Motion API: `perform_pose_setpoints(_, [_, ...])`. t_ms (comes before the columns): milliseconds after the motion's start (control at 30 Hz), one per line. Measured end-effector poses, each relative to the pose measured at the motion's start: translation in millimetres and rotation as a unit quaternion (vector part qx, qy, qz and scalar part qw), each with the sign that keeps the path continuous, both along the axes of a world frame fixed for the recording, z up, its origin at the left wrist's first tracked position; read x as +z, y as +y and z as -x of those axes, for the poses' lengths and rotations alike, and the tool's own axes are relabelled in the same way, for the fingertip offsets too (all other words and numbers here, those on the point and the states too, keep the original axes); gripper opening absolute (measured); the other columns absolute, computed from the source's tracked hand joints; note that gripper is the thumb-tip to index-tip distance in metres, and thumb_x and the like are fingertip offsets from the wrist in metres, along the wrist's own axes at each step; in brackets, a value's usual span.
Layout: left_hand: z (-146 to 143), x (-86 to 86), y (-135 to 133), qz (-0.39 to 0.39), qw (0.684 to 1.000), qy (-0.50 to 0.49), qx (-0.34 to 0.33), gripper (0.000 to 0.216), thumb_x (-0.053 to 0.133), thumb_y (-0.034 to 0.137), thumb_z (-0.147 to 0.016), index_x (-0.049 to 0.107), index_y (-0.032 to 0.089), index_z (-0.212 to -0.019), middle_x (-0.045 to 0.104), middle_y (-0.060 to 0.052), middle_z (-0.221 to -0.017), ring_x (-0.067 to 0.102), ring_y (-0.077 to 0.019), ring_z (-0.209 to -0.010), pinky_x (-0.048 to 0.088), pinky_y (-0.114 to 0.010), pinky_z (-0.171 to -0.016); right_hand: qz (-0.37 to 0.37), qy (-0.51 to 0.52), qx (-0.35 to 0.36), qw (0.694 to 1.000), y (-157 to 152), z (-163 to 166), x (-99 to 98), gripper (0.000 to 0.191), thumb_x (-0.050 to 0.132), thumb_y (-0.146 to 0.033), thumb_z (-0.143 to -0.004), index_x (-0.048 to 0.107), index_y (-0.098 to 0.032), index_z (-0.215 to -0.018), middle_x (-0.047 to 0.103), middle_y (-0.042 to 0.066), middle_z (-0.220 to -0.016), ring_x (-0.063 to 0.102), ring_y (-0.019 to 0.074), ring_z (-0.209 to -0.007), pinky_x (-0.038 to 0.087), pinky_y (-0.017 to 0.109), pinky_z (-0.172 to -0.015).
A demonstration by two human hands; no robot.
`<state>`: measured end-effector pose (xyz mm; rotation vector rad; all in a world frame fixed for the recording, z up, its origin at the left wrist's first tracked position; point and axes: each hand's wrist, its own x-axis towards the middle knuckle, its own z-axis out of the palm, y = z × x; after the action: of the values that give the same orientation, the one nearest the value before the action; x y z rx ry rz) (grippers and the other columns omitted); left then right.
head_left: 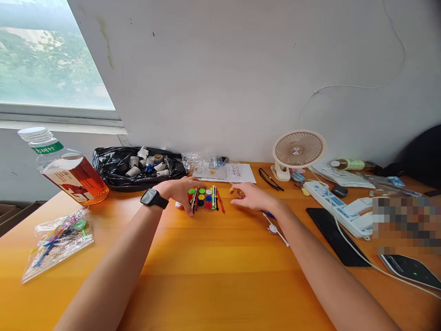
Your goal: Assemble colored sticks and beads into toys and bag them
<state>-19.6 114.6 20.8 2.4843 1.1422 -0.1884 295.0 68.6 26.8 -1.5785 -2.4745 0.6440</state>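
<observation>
Small round coloured discs (201, 197) in green, yellow, blue, red, black and white are laid out in rows on the table. Thin arrow-like plastic sticks (214, 197) lie beside them, and a red stick (221, 201) sits at the right end. My left hand (179, 193) reaches over the left side of this group, thumb and fingers apart, touching or nearly touching the outer sticks. To the right of the red stick, my right hand (248, 195) hovers with fingers spread and nothing visible in them. A white stick with a round hub (273, 228) lies partly hidden by my right forearm.
A plastic bag of coloured sticks (62, 236) and a drink bottle (69, 170) stand left. Behind are a black bag of grey pieces (103, 168) and papers (241, 173). A fan (299, 149), power strip (334, 207), cable and black flat object (336, 236) occupy the right.
</observation>
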Motion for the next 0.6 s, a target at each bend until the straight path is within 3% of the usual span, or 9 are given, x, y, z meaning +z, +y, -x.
perform_pose_setpoints(200, [-1.3,3.4,-0.7,0.004,1.0,-0.013,-0.004,0.106,0.093,0.059,-0.057,0.056,0.035,-0.153,0.053,-0.008,-0.16,0.052,-0.0355,-0.145,0.044,-0.037,-0.117,0.01,0.046,0.082,0.995,-5.7,18.9,-12.5,0.021,0.076,-0.032,-0.087,0.08,-0.023,-0.106,0.074,0.002,-0.091,0.062,0.0178,-0.078,0.04,0.027,-0.068])
perform_pose_setpoints(433, [-7.1,3.4,-3.4,-0.017,0.997,-0.071,0.022,0.072,0.077,0.064,-0.079,0.069,0.026,-0.139,0.069,-0.008,-0.142,0.067,-0.0285,-0.124,0.051,-0.029,-0.101,-0.032,0.058,0.081,0.995,-15.9,29.9,-8.2,0.011,0.071,-0.03,-0.092,0.08,-0.025,-0.095,0.072,0.001,-0.085,0.061,0.0168,-0.074,0.036,0.027,-0.068])
perform_pose_setpoints(600, [-8.8,-0.5,-1.8,-0.032,0.996,-0.085,0.013,0.064,0.077,0.063,-0.08,0.073,0.026,-0.132,0.072,-0.007,-0.138,0.07,-0.0264,-0.117,0.051,-0.028,-0.1,-0.064,0.058,0.052,0.995,-17.3,33.3,-8.9,0.018,0.067,-0.034,-0.097,0.077,-0.021,-0.106,0.074,0.006,-0.095,0.063,0.0201,-0.082,0.041,0.029,-0.074])
